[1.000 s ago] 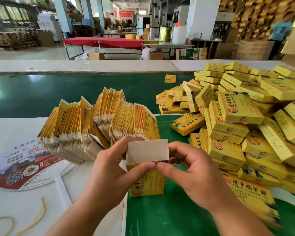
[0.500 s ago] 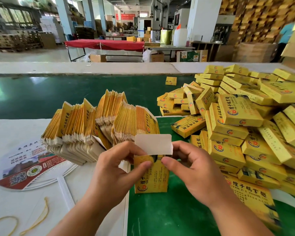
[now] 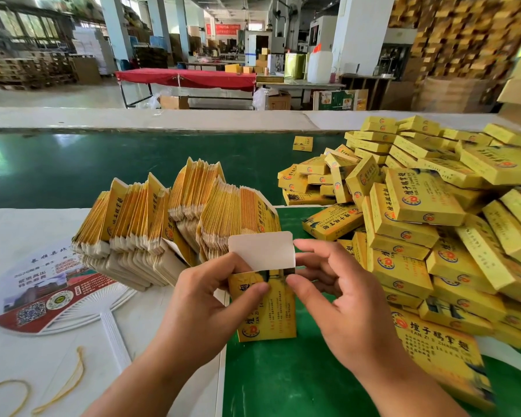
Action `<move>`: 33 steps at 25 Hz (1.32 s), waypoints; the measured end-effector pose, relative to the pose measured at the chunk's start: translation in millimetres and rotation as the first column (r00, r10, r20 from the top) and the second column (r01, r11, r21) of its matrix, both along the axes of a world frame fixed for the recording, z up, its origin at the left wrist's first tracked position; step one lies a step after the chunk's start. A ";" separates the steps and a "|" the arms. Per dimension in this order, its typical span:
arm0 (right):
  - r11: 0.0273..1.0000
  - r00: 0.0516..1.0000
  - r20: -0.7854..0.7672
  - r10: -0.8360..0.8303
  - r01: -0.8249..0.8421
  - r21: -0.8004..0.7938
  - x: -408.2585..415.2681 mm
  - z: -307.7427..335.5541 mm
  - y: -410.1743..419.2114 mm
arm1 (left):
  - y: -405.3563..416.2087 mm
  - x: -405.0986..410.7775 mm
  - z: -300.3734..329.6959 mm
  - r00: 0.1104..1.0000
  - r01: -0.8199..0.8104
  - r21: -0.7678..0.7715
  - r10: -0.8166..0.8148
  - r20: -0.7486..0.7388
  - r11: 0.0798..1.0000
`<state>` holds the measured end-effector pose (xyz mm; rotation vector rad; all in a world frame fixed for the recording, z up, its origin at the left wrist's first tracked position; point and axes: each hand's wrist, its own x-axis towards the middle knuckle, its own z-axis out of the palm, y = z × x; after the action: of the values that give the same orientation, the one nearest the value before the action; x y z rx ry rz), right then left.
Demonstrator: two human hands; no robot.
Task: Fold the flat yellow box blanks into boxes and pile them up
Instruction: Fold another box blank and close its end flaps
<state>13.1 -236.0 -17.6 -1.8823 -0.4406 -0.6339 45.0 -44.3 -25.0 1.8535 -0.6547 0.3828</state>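
I see my left hand [image 3: 205,299] and right hand [image 3: 337,299] both pinching one upright yellow box [image 3: 266,314], white flap [image 3: 260,251] raised, blanks [image 3: 169,224] far left, box pile [image 3: 418,224] right.

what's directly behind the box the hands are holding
Behind the held box and its raised white flap stand the fanned flat box blanks on the white table. The flap and left hand cover their nearest lower edges.

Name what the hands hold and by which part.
Both hands, left hand and right hand, pinch one yellow box at its upper end, under the raised white flap.
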 end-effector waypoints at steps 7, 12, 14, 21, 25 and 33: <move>0.990 0.997 -0.070 0.011 -0.021 -0.140 0.9 -0.4 -1.7 | -2.2 -3.4 1.7 1.000 -0.017 0.046 0.016 0.018 0.999; 0.980 0.994 -0.075 0.077 -0.090 -0.177 0.2 4.0 -1.0 | -2.1 -3.2 4.6 0.997 -0.004 0.063 -0.001 0.078 0.998; 0.982 0.996 -0.059 0.070 -0.079 -0.171 -0.4 3.3 -2.4 | -2.3 -3.2 6.3 0.996 -0.001 0.015 -0.001 0.094 1.000; 0.993 0.987 -0.109 0.116 -0.113 0.031 -1.8 0.0 1.7 | -0.9 0.0 1.1 0.995 0.054 -0.259 -0.074 -0.068 0.964; 0.990 0.980 -0.153 0.127 -0.115 0.080 -2.3 0.0 0.9 | 2.3 4.1 -0.3 0.975 0.094 -0.320 -0.152 -0.163 0.943; 0.983 0.971 -0.165 0.176 -0.166 0.073 3.2 -1.5 -4.1 | 5.2 6.6 2.4 0.949 0.181 -0.330 -0.253 -0.187 0.926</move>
<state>16.3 -240.1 -19.1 -1.8027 -0.4617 -0.3639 51.6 -39.1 -22.6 1.4791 -0.5993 0.1146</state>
